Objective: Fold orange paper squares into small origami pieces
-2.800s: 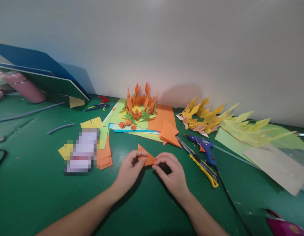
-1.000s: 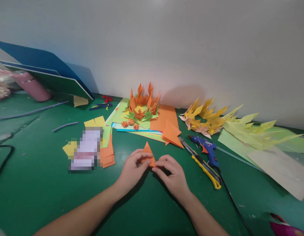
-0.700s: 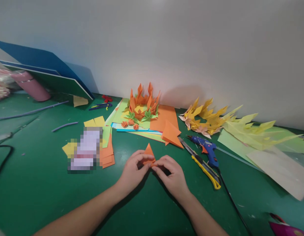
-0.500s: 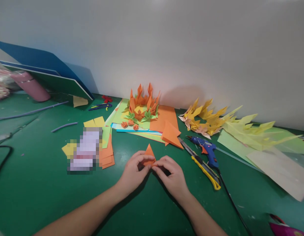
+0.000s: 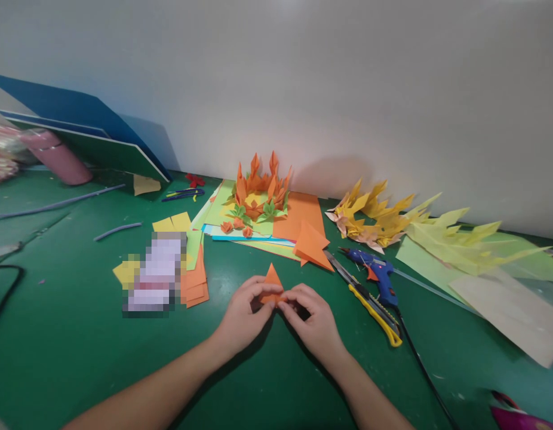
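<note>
We note a green table [image 5: 70, 352] running to a pale wall, with boards [image 5: 79, 134] leaning at far left. Pale green sheets [image 5: 478, 251] lie at right, beside a yellow paper model [image 5: 375, 218]. An orange model [image 5: 258, 185] stands on a paper stack [image 5: 298, 209] at centre. A glue gun [image 5: 375, 275] and a yellow knife [image 5: 375, 310] lie just right of the hands. Our left hand [image 5: 245, 313] and right hand [image 5: 315, 322] meet low over the table in front of the stack. Both are curled, fingertips pinched on the small orange paper [image 5: 272, 280], whose point stands up between them.
</note>
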The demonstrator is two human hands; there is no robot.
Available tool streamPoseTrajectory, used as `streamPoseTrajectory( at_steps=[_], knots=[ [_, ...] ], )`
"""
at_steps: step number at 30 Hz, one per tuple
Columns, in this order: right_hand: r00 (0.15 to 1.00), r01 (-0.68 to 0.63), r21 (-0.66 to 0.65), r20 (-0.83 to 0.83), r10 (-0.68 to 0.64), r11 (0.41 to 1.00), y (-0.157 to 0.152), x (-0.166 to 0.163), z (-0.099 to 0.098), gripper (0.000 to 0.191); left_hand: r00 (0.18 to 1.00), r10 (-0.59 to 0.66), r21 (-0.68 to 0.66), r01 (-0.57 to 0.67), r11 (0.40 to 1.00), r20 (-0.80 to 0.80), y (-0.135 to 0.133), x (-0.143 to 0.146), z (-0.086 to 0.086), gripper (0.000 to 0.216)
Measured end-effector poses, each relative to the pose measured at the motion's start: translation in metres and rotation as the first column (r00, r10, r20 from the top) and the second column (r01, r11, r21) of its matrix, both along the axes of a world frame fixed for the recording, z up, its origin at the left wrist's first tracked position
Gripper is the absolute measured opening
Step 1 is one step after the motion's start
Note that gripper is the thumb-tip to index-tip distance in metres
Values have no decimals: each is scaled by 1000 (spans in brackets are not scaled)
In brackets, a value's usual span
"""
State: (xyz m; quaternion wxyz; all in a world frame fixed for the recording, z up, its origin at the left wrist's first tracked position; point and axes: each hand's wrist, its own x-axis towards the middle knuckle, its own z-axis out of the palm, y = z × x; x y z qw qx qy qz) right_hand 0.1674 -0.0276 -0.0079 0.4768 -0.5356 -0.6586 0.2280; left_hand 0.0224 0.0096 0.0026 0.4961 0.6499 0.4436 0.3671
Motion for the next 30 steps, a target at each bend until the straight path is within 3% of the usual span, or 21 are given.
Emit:
streamPoseTrajectory(
  at_steps=[8,15,23,30],
  knots=[
    [1000,-8,-8,-3,8,1000,-1,0,-1,10,1000,14,-11,-14,1000,-11,0,-2,-2,13],
    [991,61,-111,-116,-73,992,0,-1,-3,4,1000,5,32,-5,999,-4,1,-1,0,15],
    [994,63,-122,-80,-73,990,-1,0,0,15,1000,-6,48,4,999,25,-2,-1,-1,13],
    [989,30,-139,-137,-50,990,1,0,-2,16,994,-5,-77,14,997,108,-2,1,0,13]
  ],
)
